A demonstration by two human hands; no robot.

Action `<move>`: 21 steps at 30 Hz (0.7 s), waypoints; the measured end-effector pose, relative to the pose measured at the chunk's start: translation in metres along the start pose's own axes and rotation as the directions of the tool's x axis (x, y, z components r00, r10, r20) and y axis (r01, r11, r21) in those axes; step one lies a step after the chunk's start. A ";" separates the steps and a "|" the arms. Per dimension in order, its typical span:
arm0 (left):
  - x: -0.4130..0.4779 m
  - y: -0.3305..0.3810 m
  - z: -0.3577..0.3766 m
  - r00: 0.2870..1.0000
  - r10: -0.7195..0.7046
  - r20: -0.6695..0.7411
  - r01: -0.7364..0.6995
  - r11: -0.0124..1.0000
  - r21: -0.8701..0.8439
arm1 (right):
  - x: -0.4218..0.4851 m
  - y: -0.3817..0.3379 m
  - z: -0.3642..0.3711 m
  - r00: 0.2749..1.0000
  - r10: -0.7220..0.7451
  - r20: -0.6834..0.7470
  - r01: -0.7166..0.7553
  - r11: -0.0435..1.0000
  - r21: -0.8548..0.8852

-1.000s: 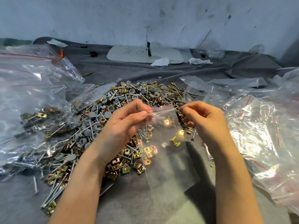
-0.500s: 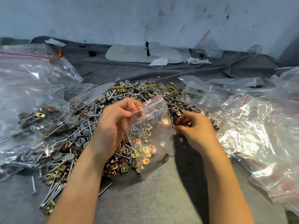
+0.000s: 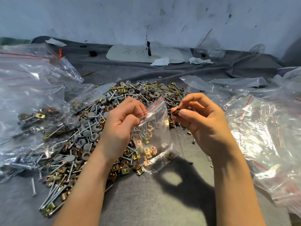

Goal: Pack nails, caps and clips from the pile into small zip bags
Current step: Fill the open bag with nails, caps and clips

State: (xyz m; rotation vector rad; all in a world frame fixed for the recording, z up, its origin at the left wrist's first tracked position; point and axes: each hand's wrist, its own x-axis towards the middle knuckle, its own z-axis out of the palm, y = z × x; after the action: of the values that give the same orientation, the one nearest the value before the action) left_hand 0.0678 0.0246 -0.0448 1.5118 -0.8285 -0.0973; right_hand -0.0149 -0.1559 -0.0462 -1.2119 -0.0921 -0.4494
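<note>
– Brass in colour, the clip (image 3: 176, 112) in the right hand (image 3: 202, 124). How is it held?

– Pinched between thumb and fingertips. That grip is closed on it, raised clear of the pile (image 3: 91, 132) and just beside the mouth of the small zip bag (image 3: 154, 128).

– And the bag?

– The left hand (image 3: 119, 128) holds it by the top edge, at the red zip line, with its fingers curled round the plastic. The lower end trails down onto the loose clips at the pile's near edge. Nails and several clips show through the plastic. Whether caps are inside cannot be told.

– Step in hand?

– Judged as loading: one clip on its way into a part-filled bag. The pile is large, so the task as a whole looks far from done.

– What does the next move call for?

– The mouth looks narrow and is held on one side only. The right hand would need to bring the clip over the opening and let go once it is past the zip line. The left hand would likely have to keep the lips parted. A miss would drop the clip onto the grey cloth (image 3: 146, 201).

– Differences from half a second earlier?

– The right hand was then low, fingers down at the pile's edge beside the bag. It now stands lifted and turned, with the clip visible at its fingertips. The left hand's hold on the bag is unchanged, and the bag hangs in much the same place.
</note>
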 end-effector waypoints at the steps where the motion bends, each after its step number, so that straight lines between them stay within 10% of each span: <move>1: 0.000 0.001 0.001 1.000 0.008 0.000 -0.008 1.000 0.017 | 0.000 -0.001 0.000 1.000 -0.003 0.018 0.002 0.999 0.033; 13: -0.002 0.004 0.005 0.997 0.060 0.046 -0.065 0.992 0.111 | -0.004 -0.010 0.008 0.998 -0.027 0.055 0.019 0.988 0.153; 21: -0.004 0.028 0.005 0.950 0.221 0.219 -0.278 0.919 0.281 | -0.013 -0.036 0.041 0.913 -0.408 -0.020 0.377 0.861 -0.341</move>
State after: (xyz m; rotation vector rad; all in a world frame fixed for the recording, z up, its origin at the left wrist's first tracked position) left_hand 0.0499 0.0253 -0.0217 1.6907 -1.2253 0.0902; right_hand -0.0339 -0.1246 -0.0035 -1.5072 -0.1935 -0.9081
